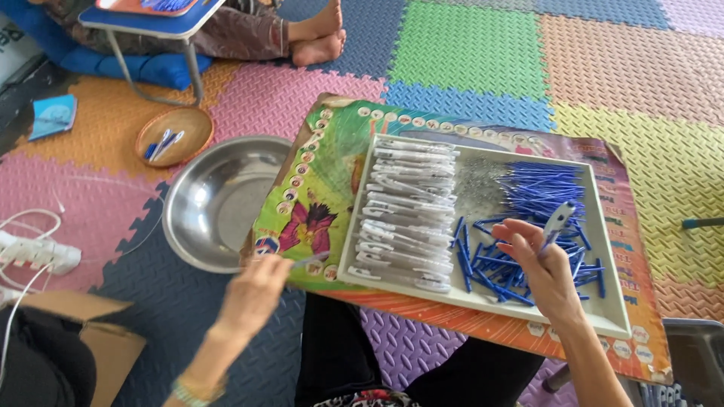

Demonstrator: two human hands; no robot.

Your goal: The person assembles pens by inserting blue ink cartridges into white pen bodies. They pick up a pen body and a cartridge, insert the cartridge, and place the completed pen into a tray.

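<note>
One white tray (612, 298); one steel bowl (204, 207); one wicker dish (192, 128); one cardboard box (113, 339); two hands.

The floor mat (467, 45) is a patchwork of green, pink, orange, yellow, blue and purple tiles. Blue refills (539, 188) and white pen barrels (407, 211) fill a pale tray (615, 301); the bowl (215, 203) is silver.

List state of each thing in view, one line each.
Left hand: fingers pinching a thin pen part beside the tray.
Right hand: holding a clear pen barrel, raised over the tray.
White tray: on the colourful board, holding parts.
Clear barrels: stacked in rows, left side.
Blue refills: loose heap, right side.
Steel bowl: upright, looks empty.
Wicker dish: holds a few pens.
</note>
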